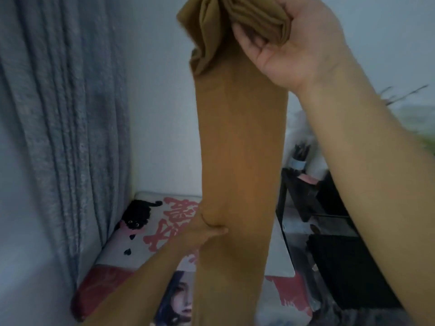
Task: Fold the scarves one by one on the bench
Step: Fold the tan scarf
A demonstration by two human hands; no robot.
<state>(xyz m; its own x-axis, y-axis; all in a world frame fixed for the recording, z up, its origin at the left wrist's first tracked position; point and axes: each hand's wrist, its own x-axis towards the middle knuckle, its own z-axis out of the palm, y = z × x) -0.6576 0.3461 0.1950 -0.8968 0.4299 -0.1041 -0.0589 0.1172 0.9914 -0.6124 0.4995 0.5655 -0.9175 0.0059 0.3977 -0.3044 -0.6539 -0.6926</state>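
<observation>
A mustard-brown scarf [240, 147] hangs as a long straight band down the middle of the view. My right hand [294, 43] is raised high and grips its bunched upper end, fingers curled round the folds. Lower down, my left hand [209, 225] pinches the scarf's left edge, with most of its fingers hidden behind the cloth. The bench [141, 234] lies below, covered with a printed cushion showing red characters and a black cat. The scarf's lower end runs out of the frame at the bottom.
A grey-blue curtain [63, 128] hangs along the left. A white wall [160, 109] stands behind the bench. At the right is a black shelf unit [334, 250] with small items and a cup of brushes [297, 158] on it.
</observation>
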